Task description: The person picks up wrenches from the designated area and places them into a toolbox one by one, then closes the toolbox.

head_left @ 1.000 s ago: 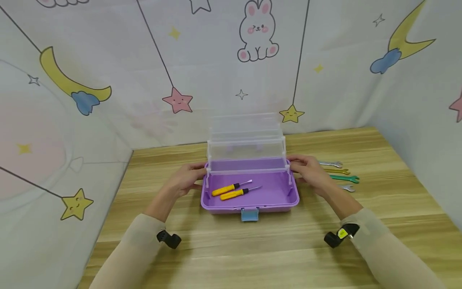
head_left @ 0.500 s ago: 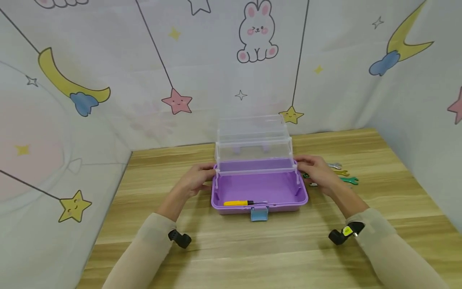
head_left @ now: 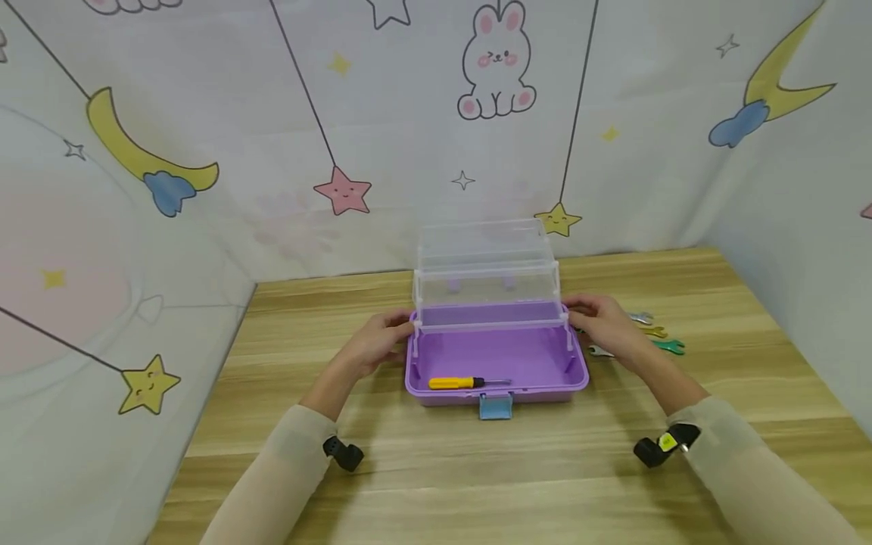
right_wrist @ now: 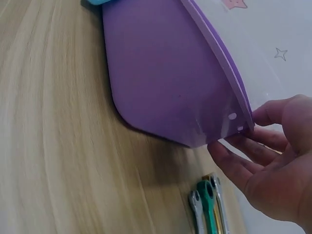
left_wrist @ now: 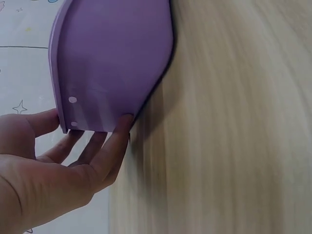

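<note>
A purple toolbox (head_left: 493,352) stands open on the table, its clear lid and trays (head_left: 485,276) folded up and back. Along the inside of the front wall lies a yellow-handled screwdriver (head_left: 456,383). My left hand (head_left: 376,342) grips the box's back left corner. In the left wrist view, the thumb is at the rim and the fingers (left_wrist: 116,146) wrap behind the end. The right hand (head_left: 608,327) holds the back right corner the same way, its fingertips curling behind the purple wall (right_wrist: 165,73). A light blue latch (head_left: 496,407) hangs down at the front.
Several wrenches, among them a green wrench (head_left: 671,347) and a gold wrench (head_left: 654,331), lie to the right of the box, partly hidden by the right hand. A white curtain (head_left: 381,136) with cartoon prints hangs behind the wooden table (head_left: 477,484).
Both hands have shifted the toolbox a little to the right. Inside, two screwdrivers lay apart on the floor; now one shows against the front wall, the other out of sight.
</note>
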Motion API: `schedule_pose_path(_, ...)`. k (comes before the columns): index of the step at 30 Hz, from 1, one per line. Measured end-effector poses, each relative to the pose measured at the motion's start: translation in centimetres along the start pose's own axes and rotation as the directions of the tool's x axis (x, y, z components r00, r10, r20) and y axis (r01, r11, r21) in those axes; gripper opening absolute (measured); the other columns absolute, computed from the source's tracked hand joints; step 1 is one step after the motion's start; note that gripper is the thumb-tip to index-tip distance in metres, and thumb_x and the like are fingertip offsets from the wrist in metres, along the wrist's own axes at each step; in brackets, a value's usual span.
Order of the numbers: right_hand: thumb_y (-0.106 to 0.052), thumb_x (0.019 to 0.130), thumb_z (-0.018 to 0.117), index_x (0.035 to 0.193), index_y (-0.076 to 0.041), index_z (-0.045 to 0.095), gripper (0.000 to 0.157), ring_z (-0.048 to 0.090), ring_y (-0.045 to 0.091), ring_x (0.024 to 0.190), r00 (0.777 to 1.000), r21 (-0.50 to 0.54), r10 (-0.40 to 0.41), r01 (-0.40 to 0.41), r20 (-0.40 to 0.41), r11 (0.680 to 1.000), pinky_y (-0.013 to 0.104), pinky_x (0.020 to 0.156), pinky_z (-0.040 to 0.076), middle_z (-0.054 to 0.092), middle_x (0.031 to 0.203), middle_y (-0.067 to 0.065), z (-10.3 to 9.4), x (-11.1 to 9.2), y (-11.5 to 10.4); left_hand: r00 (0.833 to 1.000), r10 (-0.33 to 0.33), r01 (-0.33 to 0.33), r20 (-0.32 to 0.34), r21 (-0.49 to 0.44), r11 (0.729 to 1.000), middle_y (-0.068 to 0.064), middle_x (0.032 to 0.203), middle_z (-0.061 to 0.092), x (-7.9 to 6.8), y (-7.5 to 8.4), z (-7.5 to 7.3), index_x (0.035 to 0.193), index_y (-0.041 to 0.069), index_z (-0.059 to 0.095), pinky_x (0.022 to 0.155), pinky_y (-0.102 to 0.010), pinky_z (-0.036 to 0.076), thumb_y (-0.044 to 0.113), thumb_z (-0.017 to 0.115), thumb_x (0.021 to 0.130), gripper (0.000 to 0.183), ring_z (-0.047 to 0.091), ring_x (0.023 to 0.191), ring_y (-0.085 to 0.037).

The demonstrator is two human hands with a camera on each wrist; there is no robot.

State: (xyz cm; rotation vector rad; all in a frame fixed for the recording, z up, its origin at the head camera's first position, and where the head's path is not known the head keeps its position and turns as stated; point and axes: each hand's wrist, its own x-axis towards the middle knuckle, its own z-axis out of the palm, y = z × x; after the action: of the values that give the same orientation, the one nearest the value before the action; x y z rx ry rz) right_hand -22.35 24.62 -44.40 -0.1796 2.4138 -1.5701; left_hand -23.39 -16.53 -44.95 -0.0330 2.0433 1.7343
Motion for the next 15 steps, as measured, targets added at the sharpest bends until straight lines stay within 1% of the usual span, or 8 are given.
schedule_pose_path(2, -0.015, 0.11, 0.058, 0.145, 0.006, 0.057, 0.041, 0.065, 0.027, 0.118, 0.999, -0.079, -0.045, 0.045, -0.001, 0.996, 0.032, 0.088, 0.061, 0.064, 0.139, 0.026, -0.2, -0.1, -0.1, 1.0, 0.011, -0.011, 0.007, 0.002, 1.0, -0.016, 0.14, 0.061, 0.0, -0.2, 0.0, 0.147, 0.002, 0.057, 0.095, -0.046, 0.06, 0.015, 0.053, 0.111, 0.039, 0.061, 0.123, -0.028)
schedule_pose_path(4, -0.016, 0.109, 0.06, 0.142, 0.005, 0.059, 0.04, 0.065, 0.032, 0.122, 0.997, -0.132, -0.075, 0.075, 0.004, 0.988, 0.03, 0.09, 0.06, 0.065, 0.138, 0.026, -0.5, -0.2, -0.3, 1.0, 0.018, -0.018, 0.016, -0.004, 1.0, -0.017, 0.142, 0.059, 0.0, -0.3, 0.0, 0.148, 0.002, 0.056, 0.097, -0.046, 0.06, 0.015, 0.053, 0.111, 0.039, 0.06, 0.124, -0.028)
schedule_pose_path(8, -0.017, 0.109, 0.061, 0.138, 0.005, 0.062, 0.037, 0.066, 0.036, 0.123, 0.991, -0.196, -0.132, 0.134, 0.024, 0.971, 0.025, 0.092, 0.058, 0.069, 0.133, 0.023, -1.6, -0.5, -0.4, 0.999, 0.025, -0.024, 0.026, -0.011, 1.0, -0.018, 0.147, 0.056, -0.1, -0.4, 0.0, 0.151, 0.001, 0.052, 0.1, -0.047, 0.058, 0.016, 0.052, 0.111, 0.042, 0.058, 0.129, -0.03)
schedule_pose_path(11, -0.023, 0.109, 0.062, 0.136, 0.003, 0.064, 0.038, 0.066, 0.037, 0.121, 0.987, -0.255, -0.161, 0.161, 0.021, 0.953, 0.023, 0.091, 0.056, 0.07, 0.13, 0.021, -2.7, -0.7, -0.3, 0.999, 0.024, -0.023, 0.021, -0.014, 1.0, -0.019, 0.149, 0.055, -0.2, -0.4, 0.0, 0.152, 0.002, 0.051, 0.101, -0.048, 0.058, 0.016, 0.051, 0.111, 0.043, 0.057, 0.131, -0.031)
schedule_pose_path(15, -0.03, 0.109, 0.064, 0.135, 0.0, 0.066, 0.04, 0.066, 0.036, 0.119, 0.984, -0.332, -0.18, 0.166, -0.012, 0.929, 0.023, 0.086, 0.055, 0.071, 0.129, 0.019, -4.3, -0.8, 0.1, 0.999, 0.027, -0.026, 0.032, -0.048, 0.998, -0.019, 0.15, 0.054, -0.1, -0.8, 0.0, 0.153, 0.003, 0.05, 0.101, -0.047, 0.058, 0.016, 0.05, 0.112, 0.043, 0.057, 0.134, -0.034)
